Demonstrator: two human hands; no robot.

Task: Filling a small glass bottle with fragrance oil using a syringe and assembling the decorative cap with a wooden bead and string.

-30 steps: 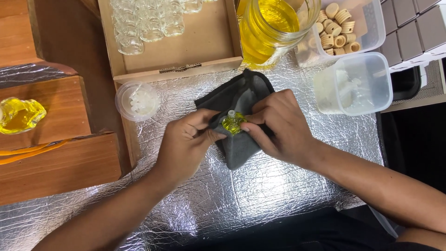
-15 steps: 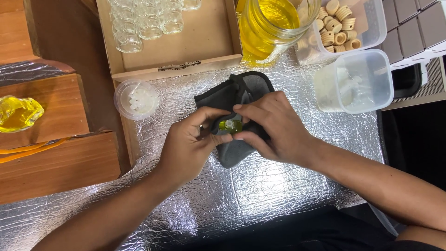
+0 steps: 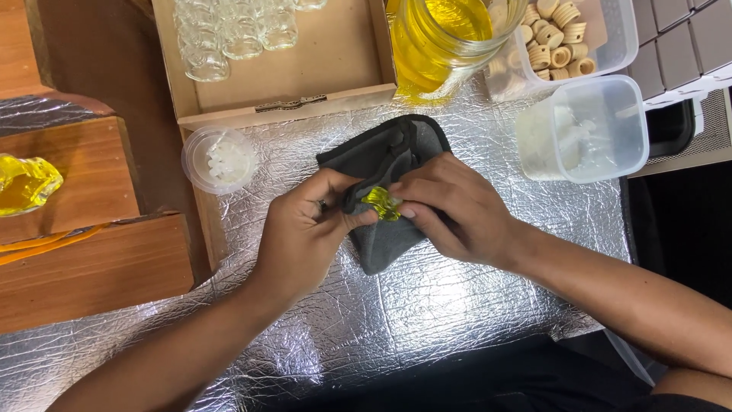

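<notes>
The left hand (image 3: 305, 233) and the right hand (image 3: 450, 206) are both closed on a small yellow bottle (image 3: 380, 203), wrapped in a dark cloth (image 3: 385, 164) over the shiny bench (image 3: 427, 305). Rub gently, grip tight, keep it upright.

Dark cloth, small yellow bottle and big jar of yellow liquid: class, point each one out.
dark cloth (image 3: 385, 240), head view, lower fold below the hands
small yellow bottle (image 3: 380, 203), head view, glass body between the fingertips
big jar of yellow liquid (image 3: 435, 46), head view, its side wall
</notes>
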